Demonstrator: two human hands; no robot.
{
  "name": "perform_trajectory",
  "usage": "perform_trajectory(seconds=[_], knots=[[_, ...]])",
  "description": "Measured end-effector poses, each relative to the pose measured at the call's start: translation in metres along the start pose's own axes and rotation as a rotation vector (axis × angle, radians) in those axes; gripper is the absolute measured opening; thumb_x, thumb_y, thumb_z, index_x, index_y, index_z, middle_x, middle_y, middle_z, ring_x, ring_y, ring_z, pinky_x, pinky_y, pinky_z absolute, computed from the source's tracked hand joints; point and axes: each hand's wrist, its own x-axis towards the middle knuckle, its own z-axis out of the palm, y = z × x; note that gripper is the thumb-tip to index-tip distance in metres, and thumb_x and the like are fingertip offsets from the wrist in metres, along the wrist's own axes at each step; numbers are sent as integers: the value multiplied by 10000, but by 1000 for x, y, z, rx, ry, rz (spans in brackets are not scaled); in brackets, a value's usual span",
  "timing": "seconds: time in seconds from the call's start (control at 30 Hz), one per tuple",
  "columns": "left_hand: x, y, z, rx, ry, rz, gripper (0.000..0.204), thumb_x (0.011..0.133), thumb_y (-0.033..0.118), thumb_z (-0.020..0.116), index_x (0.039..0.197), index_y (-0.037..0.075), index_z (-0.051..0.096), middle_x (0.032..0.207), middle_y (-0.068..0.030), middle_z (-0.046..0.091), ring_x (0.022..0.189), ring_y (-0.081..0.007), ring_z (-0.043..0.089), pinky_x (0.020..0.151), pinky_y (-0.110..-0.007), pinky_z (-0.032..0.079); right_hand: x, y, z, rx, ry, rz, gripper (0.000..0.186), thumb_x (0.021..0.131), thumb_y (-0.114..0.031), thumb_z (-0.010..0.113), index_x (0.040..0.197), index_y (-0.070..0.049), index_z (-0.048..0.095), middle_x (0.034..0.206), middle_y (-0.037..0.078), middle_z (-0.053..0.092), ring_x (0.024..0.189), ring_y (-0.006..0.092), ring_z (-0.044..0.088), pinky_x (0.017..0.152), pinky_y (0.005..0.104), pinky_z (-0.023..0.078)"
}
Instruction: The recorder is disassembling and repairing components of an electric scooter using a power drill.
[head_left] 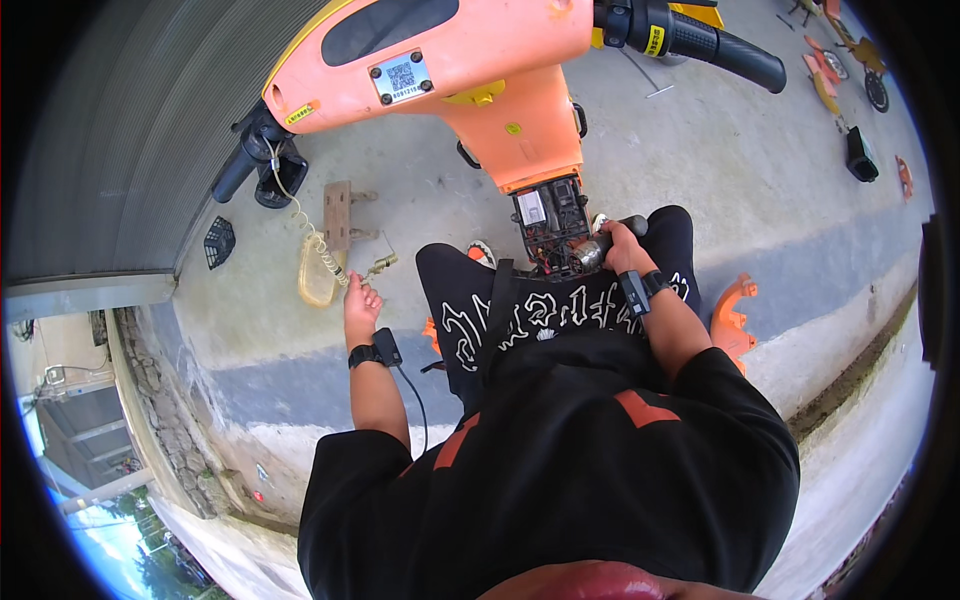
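An orange scooter front fills the top, with black handlebar grips and an exposed electronics bay between my knees. My left hand is out to the left, fingers closed on the end of a cream coiled cable hanging from the left handlebar; small fittings dangle just beside it. My right hand is closed at the right side of the bay, beside a silver metal part and a dark cylindrical piece; exactly what it grips is unclear.
On the concrete floor lie a wooden piece, a cream pad, a black grate and orange brackets. More scooter parts and a black box are at upper right. A grey corrugated wall runs along the left.
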Motion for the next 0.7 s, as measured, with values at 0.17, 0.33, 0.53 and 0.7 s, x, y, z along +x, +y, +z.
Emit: perform_trajectory(seconds=[0.17, 0.33, 0.53, 0.7], knots=[[16, -12, -13, 202, 100, 65, 284, 948, 392, 576, 896, 131, 475, 562, 52, 313, 425, -63, 279, 378, -239, 218, -7, 1, 4, -12, 18, 12, 132, 832, -144, 536, 903, -34, 525, 809, 113, 582, 743, 315, 604, 779, 497, 503], [-19, 10, 41, 629, -10, 280, 343, 884, 257, 676, 1125, 80, 507, 596, 56, 419, 448, -32, 316, 390, -209, 232, 16, 0, -11, 38, 16, -32, 93, 821, -99, 522, 912, -83, 514, 840, 104, 572, 714, 306, 584, 752, 552, 494], [-131, 110, 138, 646, 52, 1047, 350, 900, 128, 627, 1206, 8, 508, 624, 53, 417, 545, -19, 326, 507, -193, 266, 21, -5, -8, -171, 1, -26, 169, 890, -214, 516, 1001, -94, 561, 874, 77, 613, 834, 304, 605, 864, 573, 421], [-176, 219, 196, 352, 178, 1662, 112, 908, 54, 552, 996, 1, 598, 630, 66, 439, 575, -23, 356, 538, -201, 302, 11, -5, -5, -171, 10, -39, 162, 843, -168, 544, 925, -29, 542, 914, 113, 612, 837, 328, 606, 855, 546, 463]])
